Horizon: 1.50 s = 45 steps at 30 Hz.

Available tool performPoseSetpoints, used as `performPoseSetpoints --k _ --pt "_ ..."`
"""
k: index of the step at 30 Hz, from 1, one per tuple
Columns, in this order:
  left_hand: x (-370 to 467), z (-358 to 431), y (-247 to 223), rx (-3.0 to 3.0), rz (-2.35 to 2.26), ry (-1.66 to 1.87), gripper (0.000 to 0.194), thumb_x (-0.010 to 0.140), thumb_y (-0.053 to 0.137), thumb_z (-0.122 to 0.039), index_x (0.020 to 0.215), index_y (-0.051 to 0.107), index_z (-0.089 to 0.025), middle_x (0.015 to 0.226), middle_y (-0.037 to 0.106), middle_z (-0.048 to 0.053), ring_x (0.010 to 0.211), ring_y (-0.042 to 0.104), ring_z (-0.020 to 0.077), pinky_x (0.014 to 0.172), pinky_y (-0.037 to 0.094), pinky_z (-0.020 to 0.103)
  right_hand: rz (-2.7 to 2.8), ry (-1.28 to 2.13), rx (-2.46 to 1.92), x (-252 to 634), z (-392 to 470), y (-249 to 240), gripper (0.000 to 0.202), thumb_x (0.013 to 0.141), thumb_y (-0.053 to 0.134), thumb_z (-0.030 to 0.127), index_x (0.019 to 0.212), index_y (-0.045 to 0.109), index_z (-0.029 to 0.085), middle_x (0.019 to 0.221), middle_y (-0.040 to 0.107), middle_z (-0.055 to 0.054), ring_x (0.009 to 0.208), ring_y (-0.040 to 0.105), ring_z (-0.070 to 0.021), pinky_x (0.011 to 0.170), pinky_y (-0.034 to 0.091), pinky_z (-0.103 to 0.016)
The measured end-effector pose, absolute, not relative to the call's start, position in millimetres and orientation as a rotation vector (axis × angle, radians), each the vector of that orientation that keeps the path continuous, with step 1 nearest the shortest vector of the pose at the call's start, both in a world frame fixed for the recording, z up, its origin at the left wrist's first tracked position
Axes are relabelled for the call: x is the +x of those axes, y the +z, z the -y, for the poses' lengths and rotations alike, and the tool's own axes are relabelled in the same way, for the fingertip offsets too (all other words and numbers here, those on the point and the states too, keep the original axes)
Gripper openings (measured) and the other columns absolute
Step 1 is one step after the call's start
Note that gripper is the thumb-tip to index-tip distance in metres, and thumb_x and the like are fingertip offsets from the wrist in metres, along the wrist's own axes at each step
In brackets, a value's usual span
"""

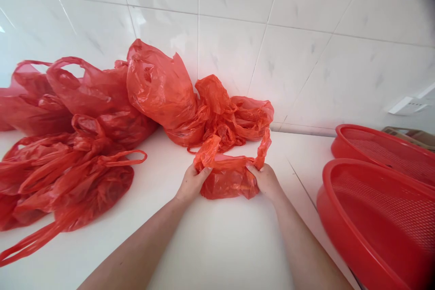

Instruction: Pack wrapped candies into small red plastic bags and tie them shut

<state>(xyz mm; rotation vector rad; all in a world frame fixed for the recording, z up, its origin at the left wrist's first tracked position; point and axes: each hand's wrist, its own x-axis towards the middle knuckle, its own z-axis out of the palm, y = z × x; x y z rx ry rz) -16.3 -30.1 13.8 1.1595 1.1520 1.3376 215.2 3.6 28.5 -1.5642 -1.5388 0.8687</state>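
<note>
Between my hands a small red plastic bag (233, 181) rests on the white tabletop (224, 244), its two handles sticking up. My left hand (193, 181) pinches the bag's left side, thumb on top below the handle. On the opposite side my right hand (265, 180) grips it the same way, fingers mostly hidden behind the plastic. What the bag contains, if anything, cannot be made out. Just behind it lie crumpled red plastic bags (220, 118), close to the wall.
Full-looking red bags (91, 90) crowd the left, with a tied red bag (95, 190) in front of them. Two red mesh baskets (328, 190) stand at the right. A white tiled wall (234, 50) closes off the back, with a socket (408, 105) low on the right.
</note>
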Motion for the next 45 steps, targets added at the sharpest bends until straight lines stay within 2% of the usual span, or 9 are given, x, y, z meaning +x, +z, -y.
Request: performPoseSetpoints --k 2,6,15,23,26,30,35,40,45 --pt "-17 28 12 1.117 -1.127 1.325 0.045 0.075 0.063 -0.053 0.096 0.062 -0.014 0.096 0.07 0.01 0.091 0.066 0.0264 0.077 0.052 0.035 1.419 0.825 -1.479 204 0 36 0.036 0.074 0.061 0.052 0.076 0.067 0.016 0.073 0.068 -0.006 0.074 0.063 -0.0245 0.068 0.049 -0.037" --pt "-21 24 6 1.03 -1.021 1.386 0.042 0.074 0.064 -0.053 0.09 0.063 -0.015 0.091 0.071 0.007 0.086 0.066 0.0242 0.074 0.051 0.032 1.161 1.089 -1.027 191 11 53 0.043 0.071 0.068 0.05 0.103 0.066 0.021 0.105 0.069 -0.006 0.094 0.064 -0.0231 0.081 0.051 -0.035" --pt "-20 23 5 1.002 -1.046 1.497 0.04 0.076 0.062 -0.051 0.095 0.064 -0.015 0.092 0.07 0.007 0.089 0.064 0.0236 0.073 0.05 0.029 0.999 1.081 -1.047 202 10 57 0.037 0.061 0.08 0.042 0.089 0.07 0.018 0.093 0.071 -0.004 0.09 0.066 -0.0212 0.08 0.053 -0.032" --pt "-24 26 15 1.001 -1.176 1.687 0.037 0.079 0.059 -0.049 0.095 0.067 -0.016 0.098 0.07 0.007 0.103 0.06 0.0262 0.079 0.049 0.028 0.853 1.131 -0.862 212 -3 40 0.038 0.061 0.081 0.035 0.094 0.066 0.023 0.094 0.07 -0.001 0.09 0.066 -0.0197 0.085 0.053 -0.038" --pt "-29 23 13 0.908 -1.076 1.675 0.041 0.077 0.06 -0.05 0.101 0.065 -0.017 0.108 0.068 0.009 0.107 0.06 0.0285 0.083 0.05 0.032 0.983 1.182 -0.819 218 -4 35 0.045 0.06 0.082 0.036 0.1 0.065 0.023 0.102 0.069 -0.004 0.098 0.064 -0.0228 0.089 0.051 -0.04" --pt "-29 20 9 0.845 -1.004 1.618 0.045 0.072 0.067 -0.048 0.107 0.063 -0.02 0.117 0.065 0.009 0.111 0.058 0.0295 0.089 0.048 0.037 1.26 1.493 -0.802 218 2 29 0.057 0.062 0.079 0.044 0.11 0.063 0.019 0.113 0.066 -0.012 0.109 0.06 -0.0309 0.088 0.051 -0.045" --pt "-23 24 18 0.84 -1.066 1.621 0.042 0.072 0.068 -0.048 0.102 0.065 -0.019 0.112 0.067 0.008 0.109 0.059 0.0284 0.085 0.05 0.034 1.188 1.276 -0.922 206 3 33 0.045 0.072 0.073 0.039 0.114 0.062 0.025 0.122 0.062 -0.005 0.117 0.055 -0.0252 0.1 0.045 -0.041" --pt "-27 21 39 0.945 -0.986 1.771 0.031 0.074 0.066 -0.045 0.09 0.065 -0.018 0.099 0.07 0.006 0.099 0.063 0.0262 0.075 0.051 0.03 1.111 1.22 -0.768 209 -1 40 0.034 0.069 0.076 0.038 0.099 0.067 0.025 0.11 0.068 -0.004 0.105 0.062 -0.0253 0.091 0.052 -0.041" --pt "-33 22 38 0.96 -0.964 1.687 0.037 0.071 0.07 -0.045 0.093 0.063 -0.016 0.096 0.07 0.008 0.095 0.064 0.0266 0.077 0.051 0.034 1.235 1.324 -0.719 220 -3 32 0.045 0.068 0.077 0.037 0.109 0.063 0.024 0.112 0.067 -0.007 0.103 0.063 -0.0253 0.088 0.052 -0.041"
